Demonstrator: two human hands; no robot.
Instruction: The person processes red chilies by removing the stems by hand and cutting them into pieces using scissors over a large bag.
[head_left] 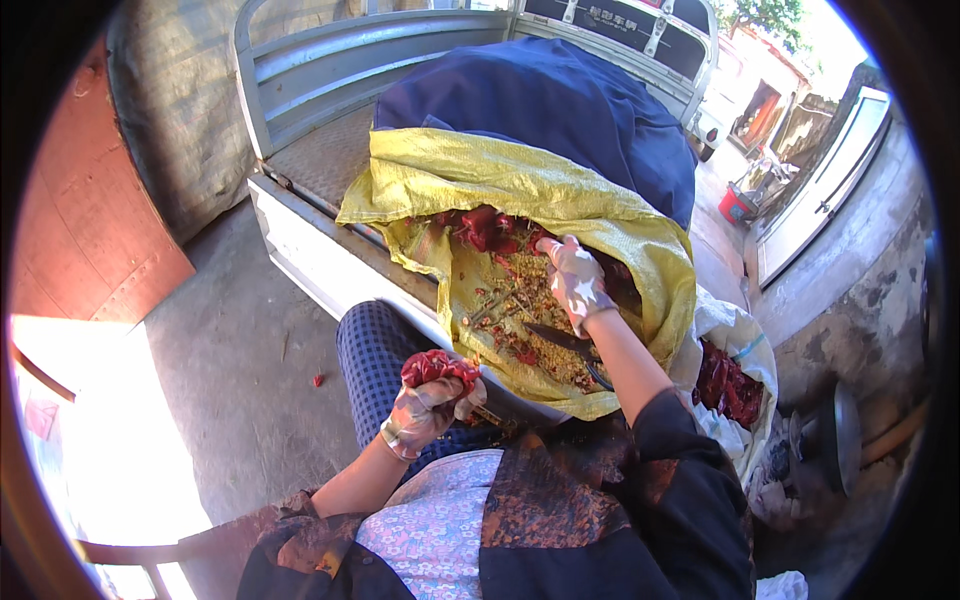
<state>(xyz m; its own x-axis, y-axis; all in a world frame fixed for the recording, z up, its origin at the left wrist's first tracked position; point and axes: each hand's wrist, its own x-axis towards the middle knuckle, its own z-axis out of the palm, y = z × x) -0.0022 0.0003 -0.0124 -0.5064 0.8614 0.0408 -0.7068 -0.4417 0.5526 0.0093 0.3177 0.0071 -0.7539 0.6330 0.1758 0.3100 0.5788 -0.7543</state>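
My left hand (428,412), in a patterned glove, is closed around a bunch of dried red chili peppers (438,367) above my lap. In the same kind of glove, my right hand (578,283) reaches into the mouth of a yellow woven sack (480,162). Its fingers are closed on a red chili pepper (544,244) beside a pile of red peppers (485,228). Pale seeds and stem bits (515,310) cover the sack's spread lower part. Below the right wrist lie scissors (556,338) with dark blades, partly hidden by the forearm.
The sack rests on the bed of a small truck (330,265), with a dark blue cloth (540,90) behind it. On the right stands a white sack (755,375) of dark red peppers (728,385). A red bucket (738,203) sits farther back by a wall.
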